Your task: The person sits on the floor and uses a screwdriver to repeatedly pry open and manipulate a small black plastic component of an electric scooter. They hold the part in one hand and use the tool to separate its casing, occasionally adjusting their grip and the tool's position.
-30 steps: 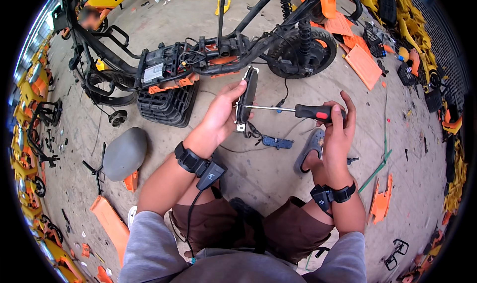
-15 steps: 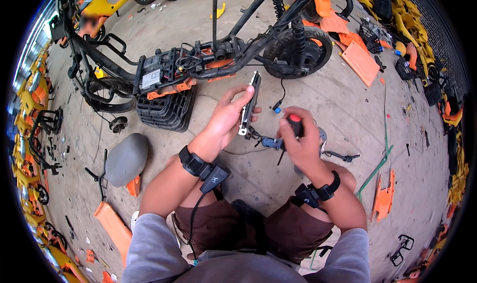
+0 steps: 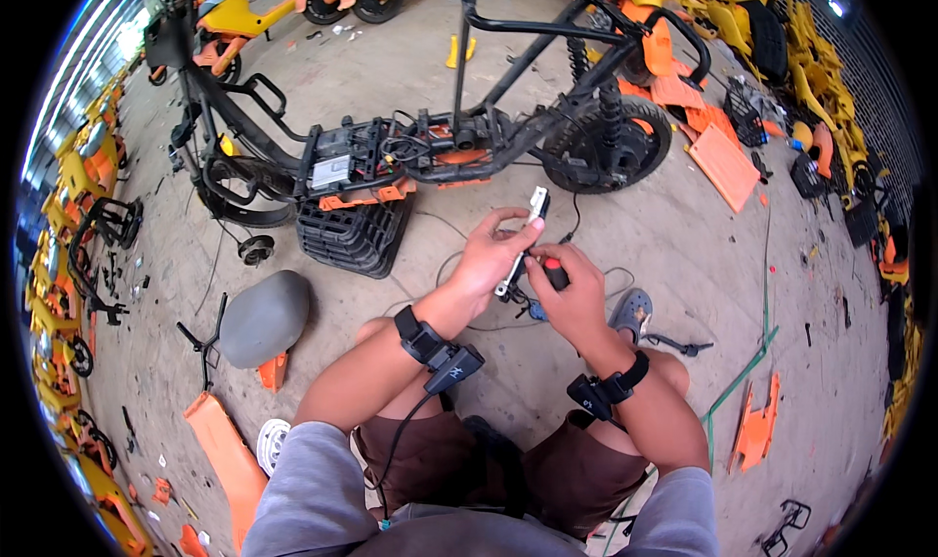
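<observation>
Flat black part (image 3: 515, 269) with a pale metal edge: held up tilted, above the floor (image 3: 684, 254), on our side of the stripped scooter (image 3: 381, 154). Left hand (image 3: 491, 261) grips it, thumb across the edge. Right hand (image 3: 575, 298) is clenched round the screwdriver (image 3: 555, 274), red-and-black handle showing; shank and tip hidden, so we cannot tell whether it meets the part. Change: half a second ago our right hand stood clear; now it sits close beside the part, tool within reach, we judge.

A grey seat (image 3: 264, 320) toward nine o'clock, a flat orange panel (image 3: 725, 168) at two, a slender orange piece (image 3: 760, 425) at four.
</observation>
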